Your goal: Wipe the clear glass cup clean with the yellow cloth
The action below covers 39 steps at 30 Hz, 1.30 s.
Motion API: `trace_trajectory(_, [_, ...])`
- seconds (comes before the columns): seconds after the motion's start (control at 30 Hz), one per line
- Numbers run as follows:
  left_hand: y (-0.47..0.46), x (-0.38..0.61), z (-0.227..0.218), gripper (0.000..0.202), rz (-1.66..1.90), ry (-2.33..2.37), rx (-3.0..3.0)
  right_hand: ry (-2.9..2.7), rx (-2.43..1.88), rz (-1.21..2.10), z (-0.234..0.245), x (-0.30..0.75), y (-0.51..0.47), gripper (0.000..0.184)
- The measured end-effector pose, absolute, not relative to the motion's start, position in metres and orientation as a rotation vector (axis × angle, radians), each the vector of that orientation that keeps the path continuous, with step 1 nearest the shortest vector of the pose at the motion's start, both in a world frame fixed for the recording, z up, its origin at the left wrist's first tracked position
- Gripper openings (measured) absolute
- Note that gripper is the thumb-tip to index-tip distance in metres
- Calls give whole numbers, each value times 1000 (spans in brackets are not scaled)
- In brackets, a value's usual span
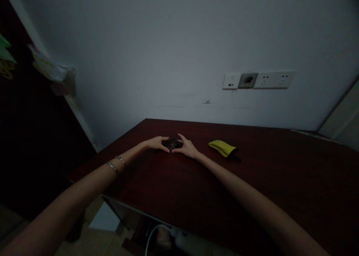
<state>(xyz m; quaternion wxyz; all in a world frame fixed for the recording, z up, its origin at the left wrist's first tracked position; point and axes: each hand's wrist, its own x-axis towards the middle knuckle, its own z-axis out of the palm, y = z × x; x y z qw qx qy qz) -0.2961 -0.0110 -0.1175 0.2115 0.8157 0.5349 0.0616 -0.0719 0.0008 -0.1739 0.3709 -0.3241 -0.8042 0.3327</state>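
A small, dark, shiny glass ashtray (172,145) rests on the dark red-brown table (165,188), towards its back left. From the left, my left hand (157,143) curves around it with thumb and fingers at its side. On the opposite side my right hand (188,148) cups it, thumb in front and index finger raised behind. Both hands appear to touch the ashtray, and they cover parts of its rim. Dim light hides its finer detail. To the right of my right hand lies a soft yellow folded cloth or pouch (222,148) with a dark end.
A white wall (179,61) rises behind the table and carries a row of sockets (270,80). At the left stands a dark door (36,136) with a plastic bag (52,67) hanging nearby. Beneath the front edge, a white cable (153,231) loops by an open shelf.
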Motion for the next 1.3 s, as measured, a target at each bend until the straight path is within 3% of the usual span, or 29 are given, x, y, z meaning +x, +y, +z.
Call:
trace_trajectory(0.2, [-15,-297,-114,94,144,1470,2244,-2131,-864,801,-175,-70,-4,107])
trace_trajectory(0.3, [-19,-299,-104,105,106,1509,2213,-2197,-902,717,-169,-55,-8,107])
trace_trajectory(0.47, [-27,-300,-72,117,9,1610,2131,-2300,-939,468,-147,6,-9,68])
trace_trajectory(0.57, [-30,-290,-52,105,103,1670,2196,-2313,-1018,327,-136,50,-8,57])
trace_trajectory(0.83, [-41,-227,-38,47,469,1534,2413,-2349,-1215,139,-140,115,-24,49])
trace_trajectory(1.03, [-67,-176,-54,31,500,1296,2399,-2358,-1295,147,-148,128,-30,37])
trace_trajectory(1.3, [-106,-150,-72,31,391,1211,2251,-2273,-1390,160,-139,131,-35,39])
